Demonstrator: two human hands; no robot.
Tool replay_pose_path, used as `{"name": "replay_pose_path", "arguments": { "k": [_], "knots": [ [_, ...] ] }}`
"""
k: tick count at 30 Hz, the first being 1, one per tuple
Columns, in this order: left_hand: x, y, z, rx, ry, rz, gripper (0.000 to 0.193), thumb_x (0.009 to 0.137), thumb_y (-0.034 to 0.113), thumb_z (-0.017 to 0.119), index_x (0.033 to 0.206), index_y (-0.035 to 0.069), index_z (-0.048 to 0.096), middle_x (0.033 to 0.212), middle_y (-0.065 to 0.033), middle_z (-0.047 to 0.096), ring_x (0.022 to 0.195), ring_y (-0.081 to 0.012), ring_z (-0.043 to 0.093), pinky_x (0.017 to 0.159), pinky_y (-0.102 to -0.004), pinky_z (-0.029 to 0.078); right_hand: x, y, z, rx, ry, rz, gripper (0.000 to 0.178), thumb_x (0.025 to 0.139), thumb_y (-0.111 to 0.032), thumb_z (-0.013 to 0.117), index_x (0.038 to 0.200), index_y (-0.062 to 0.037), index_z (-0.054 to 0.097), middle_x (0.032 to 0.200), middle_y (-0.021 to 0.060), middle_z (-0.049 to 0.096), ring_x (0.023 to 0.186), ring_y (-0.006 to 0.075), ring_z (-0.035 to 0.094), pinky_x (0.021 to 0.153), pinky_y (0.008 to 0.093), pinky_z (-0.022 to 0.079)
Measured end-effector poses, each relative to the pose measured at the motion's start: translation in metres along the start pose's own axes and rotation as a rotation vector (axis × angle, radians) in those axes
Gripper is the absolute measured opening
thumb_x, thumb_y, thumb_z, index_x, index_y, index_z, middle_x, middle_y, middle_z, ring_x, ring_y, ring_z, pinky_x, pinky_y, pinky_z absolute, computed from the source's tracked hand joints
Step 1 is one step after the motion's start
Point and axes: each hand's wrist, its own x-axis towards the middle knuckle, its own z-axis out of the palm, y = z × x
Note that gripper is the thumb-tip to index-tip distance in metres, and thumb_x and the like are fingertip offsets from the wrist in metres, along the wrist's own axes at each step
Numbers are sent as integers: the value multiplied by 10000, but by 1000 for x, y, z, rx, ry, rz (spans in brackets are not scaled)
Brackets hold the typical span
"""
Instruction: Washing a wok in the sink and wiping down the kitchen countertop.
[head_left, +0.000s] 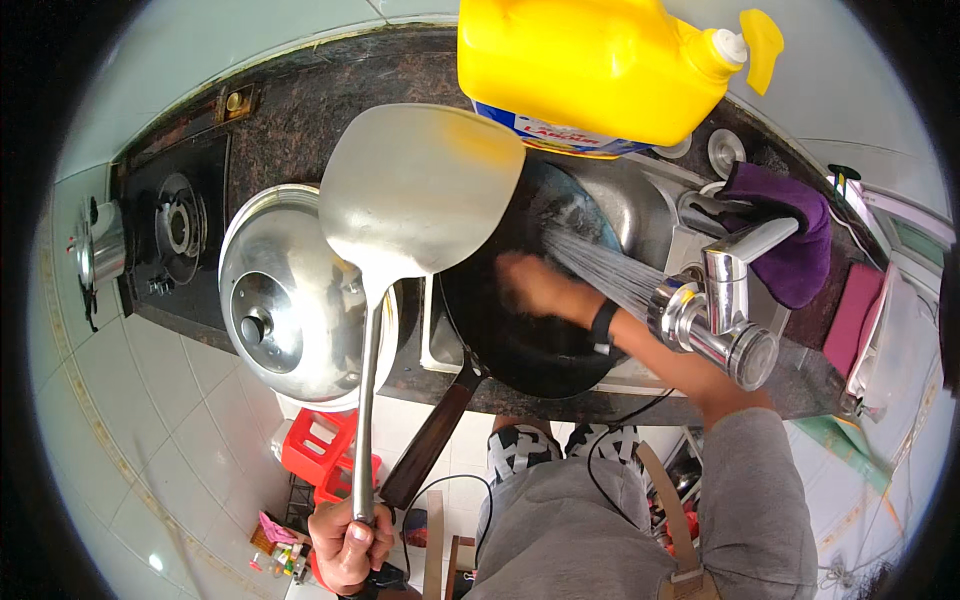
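My left hand (345, 548) is closed round the end of the long handle of a steel wok spatula (420, 190). Its broad blade is raised over the left side of a black wok (545, 365). The wok rests over the sink, and its dark wooden handle (430, 438) points toward me. My right hand (545, 287) is inside the wok, smeared by motion, so its fingers and anything in them cannot be made out. Water (605, 268) sprays from the chrome tap (728, 290) into the wok above that hand. The blade hides part of the wok's rim.
A domed steel lid (300, 300) with a glass centre sits left of the wok. Behind the sink (632, 190) lies a big yellow jug (580, 60). A purple cloth (775, 230) hangs by the tap. Far left is a gas hob (180, 225); a red basket (318, 445) stands below.
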Motion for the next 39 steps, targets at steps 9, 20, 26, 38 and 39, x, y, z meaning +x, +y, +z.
{"name": "replay_pose_path", "arguments": {
  "k": [9, 20, 26, 38, 39],
  "knots": [
    [21, 4, -4, 30, -207, -7, 584, 986, 440, 568, 697, -67, 563, 431, -25, 445, 301, -77, 366, 295, -235, 250, -69, 37, -33, -34, -1055, -725, 224, 929, -301, 615, 1000, -90, 645, 855, 104, 674, 786, 257, 632, 717, 435, 515],
    [19, 11, 4, 68, -136, -3, 604, 985, 466, 564, 705, -68, 573, 427, -14, 441, 300, -74, 368, 296, -239, 251, -22, 87, -8, -115, 117, 361, 382, 807, -72, 661, 1179, -15, 594, 1084, 215, 631, 998, 307, 623, 851, 472, 505],
    [9, 5, -10, 58, -200, -72, 543, 1008, 441, 551, 822, -67, 599, 480, -15, 501, 377, -65, 445, 372, -231, 322, -82, -1, -37, 151, -646, 326, 433, 680, -81, 719, 1105, -59, 639, 948, 153, 700, 881, 284, 669, 785, 431, 526],
    [19, 9, 1, 103, -208, 25, 535, 1020, 412, 529, 799, -72, 582, 481, -17, 486, 367, -60, 417, 360, -234, 291, -91, 108, 6, 291, -53, 447, 172, 803, -94, 636, 959, -34, 676, 916, 167, 701, 835, 300, 663, 757, 407, 516],
    [13, 6, -3, 105, -172, 9, 535, 1020, 412, 529, 799, -72, 582, 481, -17, 486, 367, -60, 417, 360, -234, 291, -91, 80, -4, 110, -380, 380, 183, 775, -72, 630, 949, -37, 674, 883, 158, 696, 798, 300, 647, 734, 404, 503]
  ]
}}
